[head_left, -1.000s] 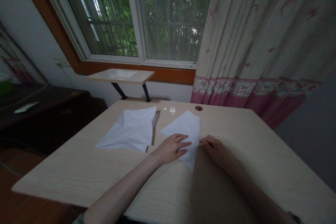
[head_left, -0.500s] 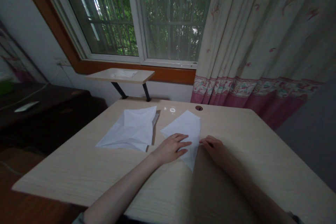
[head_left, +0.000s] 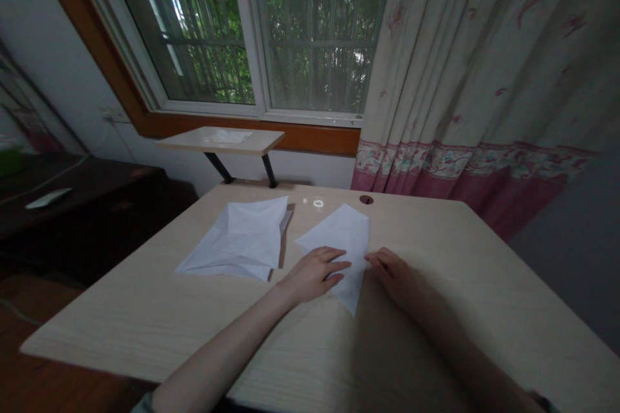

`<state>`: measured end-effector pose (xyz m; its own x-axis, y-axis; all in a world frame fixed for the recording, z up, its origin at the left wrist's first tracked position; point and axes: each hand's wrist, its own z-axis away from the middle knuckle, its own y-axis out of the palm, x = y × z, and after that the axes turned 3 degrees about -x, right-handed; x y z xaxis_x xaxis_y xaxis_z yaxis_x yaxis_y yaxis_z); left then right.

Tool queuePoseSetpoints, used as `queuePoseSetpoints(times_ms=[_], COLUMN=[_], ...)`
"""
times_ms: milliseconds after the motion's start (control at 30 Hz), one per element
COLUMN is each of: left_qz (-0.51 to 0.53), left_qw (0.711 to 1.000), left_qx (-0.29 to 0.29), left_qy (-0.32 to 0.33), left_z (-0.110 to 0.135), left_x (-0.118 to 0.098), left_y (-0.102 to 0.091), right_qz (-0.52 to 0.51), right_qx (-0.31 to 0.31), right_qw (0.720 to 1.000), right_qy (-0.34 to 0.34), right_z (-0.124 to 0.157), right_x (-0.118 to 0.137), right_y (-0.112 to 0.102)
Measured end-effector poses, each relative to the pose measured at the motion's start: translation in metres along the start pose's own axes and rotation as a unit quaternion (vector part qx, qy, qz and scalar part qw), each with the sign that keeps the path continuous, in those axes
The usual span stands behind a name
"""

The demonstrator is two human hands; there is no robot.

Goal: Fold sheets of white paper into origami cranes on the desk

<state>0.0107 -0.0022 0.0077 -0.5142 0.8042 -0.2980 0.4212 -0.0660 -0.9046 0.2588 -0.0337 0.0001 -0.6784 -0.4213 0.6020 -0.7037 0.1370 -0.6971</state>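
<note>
A folded white paper (head_left: 341, 235) lies on the light wooden table (head_left: 436, 310), pointed toward me. My left hand (head_left: 314, 274) rests flat on its near half, fingers stretched out to the right. My right hand (head_left: 393, 273) sits at the paper's right edge with fingers curled, the fingertips pressing on or pinching that edge. A second, larger creased white sheet (head_left: 239, 239) lies to the left, apart from both hands.
A small round hole (head_left: 367, 199) is in the table's far edge. A small wooden shelf (head_left: 220, 140) on black brackets stands under the window. A patterned curtain (head_left: 484, 77) hangs at the right. A dark cabinet (head_left: 72, 206) stands at the left.
My right hand has slid slightly left, closer to the paper's edge. The left hand and both papers stay as they were.
</note>
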Motion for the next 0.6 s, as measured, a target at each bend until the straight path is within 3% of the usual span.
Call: queuePoseSetpoints(times_ms=[167,333,467,600], left_qz=[0.005,0.031,0.059,0.066], left_qw=[1.0,0.998,0.995,0.993], left_qx=[-0.015,-0.048,-0.079,-0.092], left_qy=[0.01,0.023,0.035,0.03], left_z=[0.0,-0.001,-0.001,0.0], left_x=[0.0,-0.001,-0.004,-0.005], left_y=[-0.001,-0.002,-0.006,-0.006], right_qz=[0.03,0.075,0.101,0.12], right_qx=[-0.085,-0.123,-0.125,-0.076], right_qw=[0.993,0.983,0.976,0.979], right_qy=[-0.07,-0.117,-0.149,-0.149], right_z=[-0.002,-0.001,0.0,0.001], right_x=[-0.003,-0.006,-0.008,-0.011], right_y=[0.0,-0.001,0.0,0.004])
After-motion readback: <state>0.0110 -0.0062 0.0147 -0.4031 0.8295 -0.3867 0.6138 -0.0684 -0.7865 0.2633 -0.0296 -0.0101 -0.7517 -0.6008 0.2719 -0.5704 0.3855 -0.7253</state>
